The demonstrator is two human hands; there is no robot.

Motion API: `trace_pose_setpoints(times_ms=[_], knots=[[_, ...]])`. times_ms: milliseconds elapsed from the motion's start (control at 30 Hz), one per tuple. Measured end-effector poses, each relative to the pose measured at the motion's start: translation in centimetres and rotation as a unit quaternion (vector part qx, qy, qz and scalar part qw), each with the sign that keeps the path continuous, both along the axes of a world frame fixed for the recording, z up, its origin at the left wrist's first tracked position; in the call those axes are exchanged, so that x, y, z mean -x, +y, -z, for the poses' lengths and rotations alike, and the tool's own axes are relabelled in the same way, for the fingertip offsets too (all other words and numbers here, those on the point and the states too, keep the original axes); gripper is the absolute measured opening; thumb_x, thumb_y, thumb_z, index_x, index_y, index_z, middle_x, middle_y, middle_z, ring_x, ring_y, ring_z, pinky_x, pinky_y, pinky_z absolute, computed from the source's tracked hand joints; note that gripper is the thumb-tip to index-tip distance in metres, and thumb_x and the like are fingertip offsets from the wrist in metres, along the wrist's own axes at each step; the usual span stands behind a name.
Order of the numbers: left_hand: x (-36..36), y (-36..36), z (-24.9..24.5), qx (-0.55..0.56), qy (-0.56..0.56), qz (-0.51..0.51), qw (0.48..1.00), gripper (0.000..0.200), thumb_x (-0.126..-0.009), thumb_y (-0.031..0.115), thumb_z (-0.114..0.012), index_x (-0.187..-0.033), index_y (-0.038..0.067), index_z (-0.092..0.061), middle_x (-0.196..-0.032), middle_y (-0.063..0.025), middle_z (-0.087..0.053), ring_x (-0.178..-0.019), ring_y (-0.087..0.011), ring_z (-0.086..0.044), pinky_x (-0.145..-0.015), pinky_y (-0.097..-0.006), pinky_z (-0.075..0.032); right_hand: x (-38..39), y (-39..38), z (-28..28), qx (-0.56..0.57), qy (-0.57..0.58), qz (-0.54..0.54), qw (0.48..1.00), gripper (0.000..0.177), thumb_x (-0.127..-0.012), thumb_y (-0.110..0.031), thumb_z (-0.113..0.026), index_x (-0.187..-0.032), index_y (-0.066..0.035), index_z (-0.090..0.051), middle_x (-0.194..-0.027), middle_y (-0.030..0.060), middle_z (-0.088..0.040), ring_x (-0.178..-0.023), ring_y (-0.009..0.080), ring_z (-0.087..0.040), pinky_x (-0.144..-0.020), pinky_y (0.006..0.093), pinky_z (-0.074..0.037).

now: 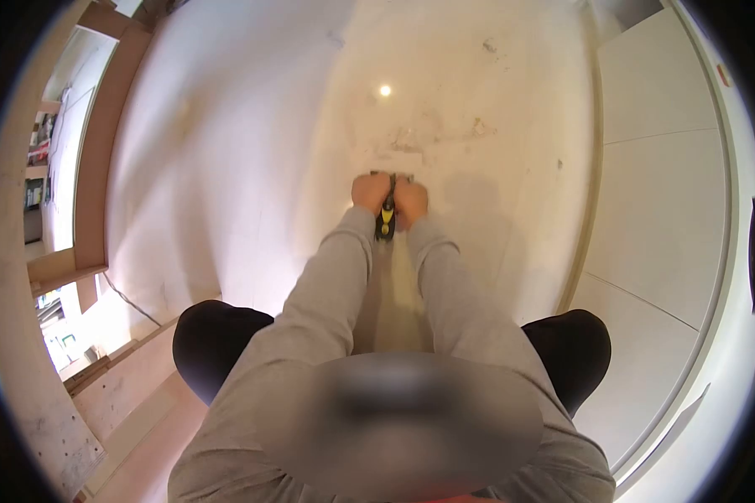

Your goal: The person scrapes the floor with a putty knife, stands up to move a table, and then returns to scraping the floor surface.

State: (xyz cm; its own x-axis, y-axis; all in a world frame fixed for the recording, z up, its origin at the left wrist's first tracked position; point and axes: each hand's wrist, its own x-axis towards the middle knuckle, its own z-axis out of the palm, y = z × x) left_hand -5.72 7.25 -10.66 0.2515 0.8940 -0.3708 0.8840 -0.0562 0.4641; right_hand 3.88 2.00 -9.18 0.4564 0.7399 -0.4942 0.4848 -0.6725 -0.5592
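Out in front of me, both hands are closed around a black-and-yellow hand tool (386, 220), held low over a pale, smooth surface (260, 126). My left hand (370, 192) wraps its left side, and my right hand (411, 202) is curled at its right. The tool's handle end points back toward me between my wrists. A dark, wide edge peeks out ahead of my knuckles, while most of the front part is hidden by my fingers. Just beyond it, the surface carries a lighter rectangular patch (398, 159) and brownish scuffs (407, 138).
Black-covered knees (218, 339) show on both sides of my grey sleeves (310, 293). Large white panels (658, 201) line the right. Wooden framing (101, 159) with openings runs along the left, and small items are visible through it. A thin cable (132, 302) hangs near the lower left opening.
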Motion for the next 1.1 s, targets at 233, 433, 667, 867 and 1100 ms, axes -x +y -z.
trace_pose_setpoints(times_ms=[233,433,667,867,1100], knots=[[1.1,1.9,0.4,-0.017,0.013,0.054,0.998,0.042,-0.085,0.033,-0.049,-0.095,0.000,-0.071,-0.102,-0.0271,-0.067,-0.099,-0.0399,-0.065,-0.088,-0.0441,-0.049,0.5,2.4,1.4,0.024,0.159,0.142,0.977,0.057,-0.093,-0.041,-0.045,-0.101,0.011,-0.066,-0.110,0.0327,-0.063,-0.107,0.0430,-0.061,-0.089,0.0458,-0.048],[0.1,4.2,-2.6,0.125,-0.132,-0.183,0.966,0.046,-0.079,0.036,-0.053,-0.090,-0.006,-0.070,-0.096,-0.0290,-0.067,-0.096,-0.0411,-0.065,-0.087,-0.0448,-0.048,0.1,4.0,7.3,-0.126,-0.022,-0.041,0.991,0.052,-0.095,-0.037,-0.045,-0.089,0.010,-0.065,-0.082,0.0274,-0.067,-0.074,0.0382,-0.067,-0.062,0.0448,-0.050],[0.9,4.0,-2.7,0.028,0.003,0.047,0.999,0.043,-0.077,0.033,-0.054,-0.091,-0.005,-0.070,-0.099,-0.0285,-0.067,-0.096,-0.0417,-0.065,-0.087,-0.0428,-0.048,0.8,4.0,2.7,-0.005,0.104,0.117,0.988,0.038,-0.093,-0.031,-0.051,-0.081,0.003,-0.062,-0.072,0.0209,-0.066,-0.065,0.0280,-0.067,-0.057,0.0386,-0.050],[2.0,7.2,5.2,0.135,-0.235,-0.193,0.943,0.035,-0.082,0.029,-0.056,-0.081,-0.004,-0.068,-0.081,-0.0227,-0.069,-0.081,-0.0347,-0.067,-0.069,-0.0431,-0.050,0.7,6.6,-2.0,-0.090,0.126,0.034,0.987,0.055,-0.096,-0.038,-0.039,-0.086,0.009,-0.066,-0.080,0.0278,-0.067,-0.076,0.0412,-0.066,-0.072,0.0437,-0.051],[5.8,-1.6,-3.2,0.311,-0.338,-0.515,0.724,0.034,-0.094,0.025,-0.049,-0.093,-0.005,-0.065,-0.088,-0.0205,-0.068,-0.077,-0.0285,-0.066,-0.065,-0.0432,-0.051,5.8,1.8,-4.4,0.061,0.124,0.049,0.989,0.060,-0.098,-0.044,-0.035,-0.102,0.007,-0.066,-0.111,0.0304,-0.063,-0.107,0.0434,-0.060,-0.093,0.0491,-0.045]])
